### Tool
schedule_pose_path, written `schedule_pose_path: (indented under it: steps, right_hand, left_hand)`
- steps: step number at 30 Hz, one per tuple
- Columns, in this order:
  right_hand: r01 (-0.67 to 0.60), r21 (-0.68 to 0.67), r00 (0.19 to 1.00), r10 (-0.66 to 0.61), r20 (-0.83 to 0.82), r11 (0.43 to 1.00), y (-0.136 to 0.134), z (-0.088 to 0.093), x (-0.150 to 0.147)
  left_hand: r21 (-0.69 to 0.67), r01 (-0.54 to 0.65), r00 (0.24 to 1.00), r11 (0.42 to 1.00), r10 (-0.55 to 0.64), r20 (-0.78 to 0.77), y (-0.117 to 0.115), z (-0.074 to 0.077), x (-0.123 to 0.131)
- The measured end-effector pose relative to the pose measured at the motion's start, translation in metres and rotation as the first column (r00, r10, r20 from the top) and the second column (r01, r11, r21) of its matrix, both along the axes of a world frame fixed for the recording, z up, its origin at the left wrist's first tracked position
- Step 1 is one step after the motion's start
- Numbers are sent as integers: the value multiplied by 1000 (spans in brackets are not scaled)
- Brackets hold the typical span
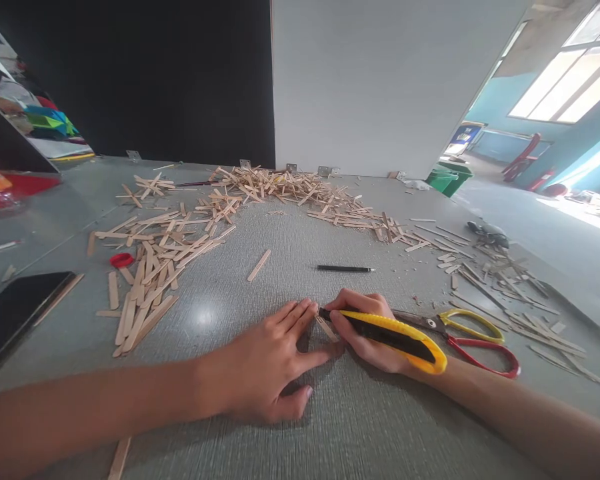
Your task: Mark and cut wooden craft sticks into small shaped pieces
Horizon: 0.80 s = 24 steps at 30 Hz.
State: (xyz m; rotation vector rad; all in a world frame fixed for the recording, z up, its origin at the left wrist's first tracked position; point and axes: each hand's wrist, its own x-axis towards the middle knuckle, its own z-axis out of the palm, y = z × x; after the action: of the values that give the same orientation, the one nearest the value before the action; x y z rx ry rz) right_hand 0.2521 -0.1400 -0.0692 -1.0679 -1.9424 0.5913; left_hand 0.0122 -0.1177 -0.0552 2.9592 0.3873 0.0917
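Observation:
My right hand (pixel 367 327) is closed round a yellow and black handled cutting tool (pixel 400 337), its dark front end pointing left at a small wooden stick (pixel 326 328) on the grey table. Beside it my left hand (pixel 275 360) lies with fingers spread, its fingertips pressing at the stick's upper end and the index finger reaching to its lower end. Partly behind my right hand are scissors (pixel 433 323) with one yellow and one red handle. A black pen (pixel 345 269) and a single wooden stick (pixel 259 265) lie farther forward.
Piles of wooden sticks (pixel 150 287) spread over the table's left, back and right. A red ring (pixel 122 260) and a black flat object (pixel 15 320) are at the left. Upright black and white panels (pixel 355 87) stand behind; a person is at the far left.

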Motion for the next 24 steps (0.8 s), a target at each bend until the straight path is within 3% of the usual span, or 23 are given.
schedule_pose_path:
  steps: [24]
  right_hand:
    - [-20, 13, 1000, 20, 0, 1000, 0, -3, 0]
  left_hand:
    - [29, 1, 999, 1000, 0, -35, 0, 0, 1]
